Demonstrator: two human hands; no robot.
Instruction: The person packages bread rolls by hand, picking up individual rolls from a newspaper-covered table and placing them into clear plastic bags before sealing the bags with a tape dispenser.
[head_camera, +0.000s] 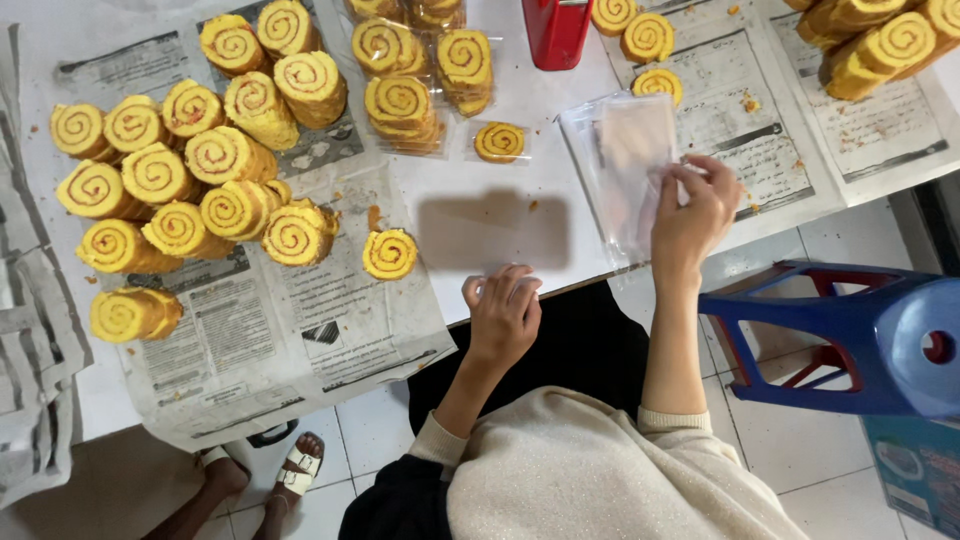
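White worktop carries swirl roll-cake slices (200, 190) on newspaper; right hand (693, 215) pinches a clear plastic bag (625, 170), best peeled gently, left hand (503, 312) curled empty at the near edge.

Small bakery packing spot: roll-cake slices (180, 190) on newspaper-covered table (330, 320).

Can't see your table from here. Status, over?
Right hand pinching clear plastic bags. Left hand at table edge, grip unclear. Swirl cake slice nearest. Nothing blocking.
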